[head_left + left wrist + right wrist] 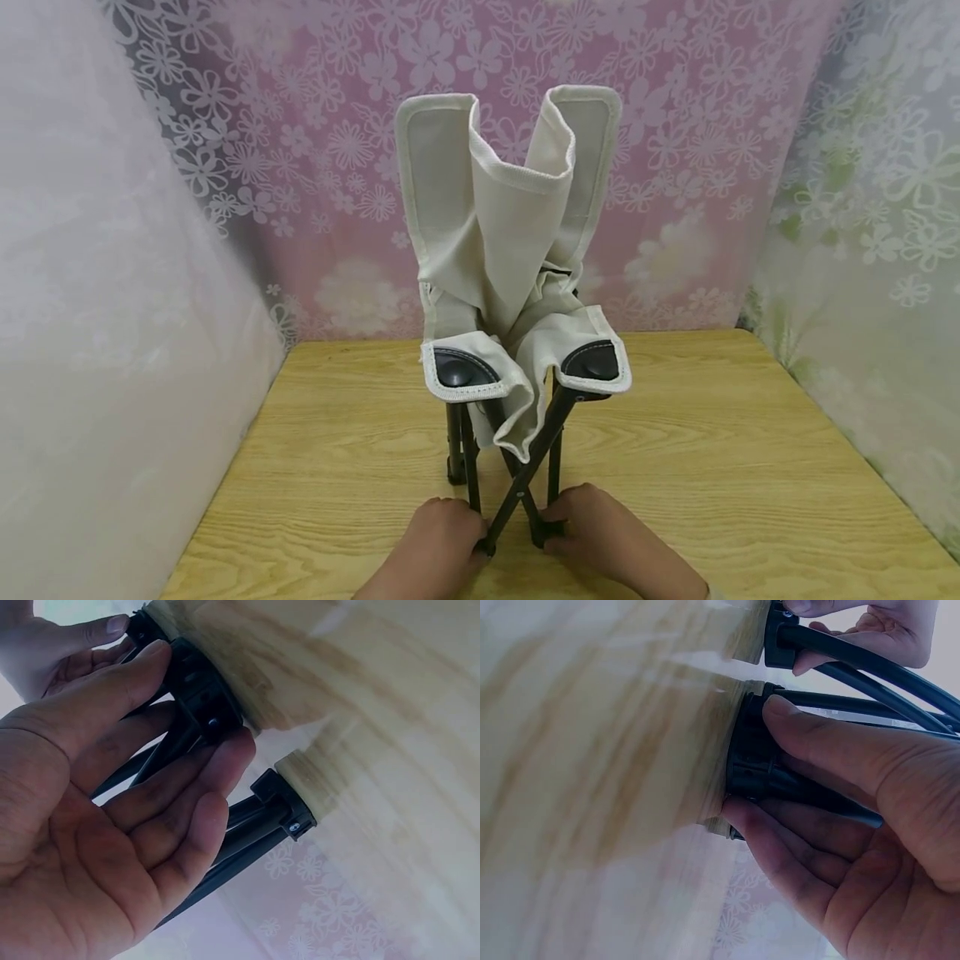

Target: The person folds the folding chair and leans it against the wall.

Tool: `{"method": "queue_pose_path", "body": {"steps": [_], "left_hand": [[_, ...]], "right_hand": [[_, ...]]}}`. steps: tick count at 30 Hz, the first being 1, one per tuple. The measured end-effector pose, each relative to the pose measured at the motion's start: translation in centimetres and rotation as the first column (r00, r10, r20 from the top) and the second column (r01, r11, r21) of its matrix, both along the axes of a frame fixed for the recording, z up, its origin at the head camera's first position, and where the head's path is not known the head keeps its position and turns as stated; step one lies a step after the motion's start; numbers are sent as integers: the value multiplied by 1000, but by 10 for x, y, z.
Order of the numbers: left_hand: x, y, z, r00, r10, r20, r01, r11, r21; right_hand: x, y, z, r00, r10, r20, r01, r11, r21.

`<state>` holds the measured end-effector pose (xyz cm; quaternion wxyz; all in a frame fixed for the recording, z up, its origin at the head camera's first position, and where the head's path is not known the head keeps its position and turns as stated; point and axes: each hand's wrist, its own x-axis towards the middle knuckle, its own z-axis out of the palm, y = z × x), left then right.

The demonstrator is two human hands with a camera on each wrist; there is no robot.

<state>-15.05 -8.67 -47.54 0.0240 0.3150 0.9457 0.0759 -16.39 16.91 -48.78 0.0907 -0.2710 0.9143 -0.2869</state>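
A small folding chair (517, 225) with cream canvas and black tube legs stands partly folded on the table, its backrest and seat creased inward. Black corner patches sit at the front of the seat, above crossed front legs (521, 493). My left hand (444, 537) grips the left front foot; the left wrist view shows thumb and fingers around its black plastic foot (202, 694). At the other front foot (545, 533), my right hand (600, 533) pinches the plastic, thumb on one side and fingers on the other, as in the right wrist view (754, 750).
The wooden table (337, 467) reaches back to a pink flower-patterned curtain (337, 167). Pale sheets hang at the left (120, 292) and the right (877, 233). A rear foot (456, 471) of the chair stands on the table behind my left hand.
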Motion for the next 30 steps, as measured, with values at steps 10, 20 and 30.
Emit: {"method": "queue_pose_path", "body": {"steps": [10, 20, 30], "left_hand": [[4, -1, -1, 1000, 4, 0, -4, 994, 112], [-1, 2, -3, 999, -16, -47, 22, 992, 127], [-5, 3, -4, 998, -29, -63, 36, 993, 116]], "right_hand": [[-1, -2, 2, 1000, 2, -18, -2, 1000, 27], [-3, -5, 2, 1000, 11, -25, -10, 1000, 24], [-7, -8, 3, 1000, 22, -14, -22, 999, 43]]}}
